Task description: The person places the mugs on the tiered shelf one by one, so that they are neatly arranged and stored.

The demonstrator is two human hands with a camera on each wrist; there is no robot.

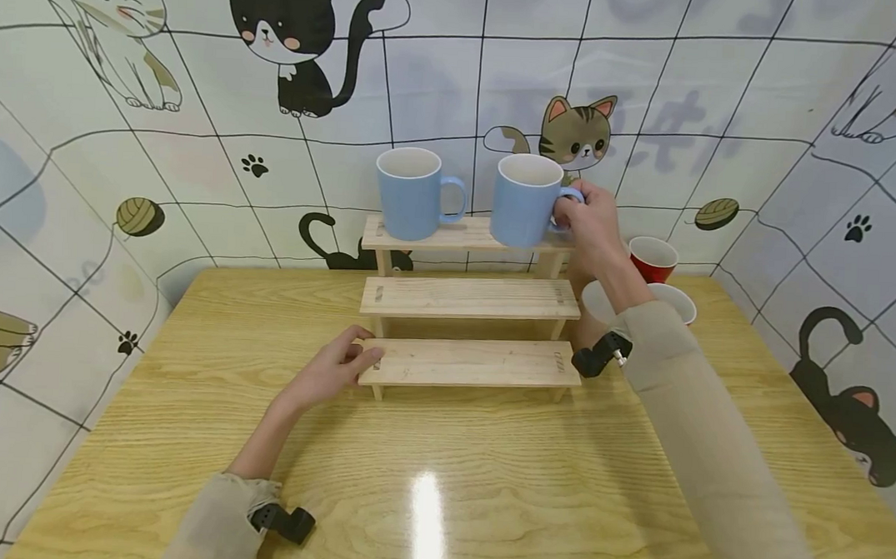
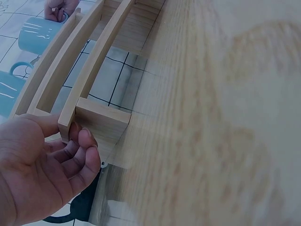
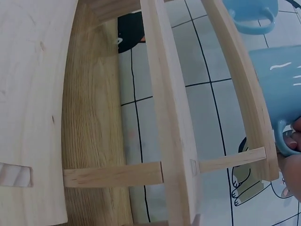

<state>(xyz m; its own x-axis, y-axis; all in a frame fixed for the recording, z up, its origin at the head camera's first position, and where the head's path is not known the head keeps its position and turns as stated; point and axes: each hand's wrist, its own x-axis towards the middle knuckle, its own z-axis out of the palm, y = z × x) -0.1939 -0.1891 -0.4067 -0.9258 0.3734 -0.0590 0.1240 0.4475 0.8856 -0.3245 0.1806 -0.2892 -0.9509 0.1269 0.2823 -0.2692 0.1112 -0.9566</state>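
blue mug (image 1: 525, 204) sits on the top step (image 1: 468, 237) of the wooden rack (image 1: 465, 297) beside its twin (image 1: 408, 198), my right hand (image 1: 591, 223) pinching its handle; my left hand (image 1: 331, 370) grips the lowest step's (image 1: 467, 364) left end. i judge the top tier nearly done, release not yet made; the red cup (image 1: 653, 263) and other cups (image 1: 675, 303) beside the rack look left to do.

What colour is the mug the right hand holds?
The mug is light blue, white inside; best in the head view.
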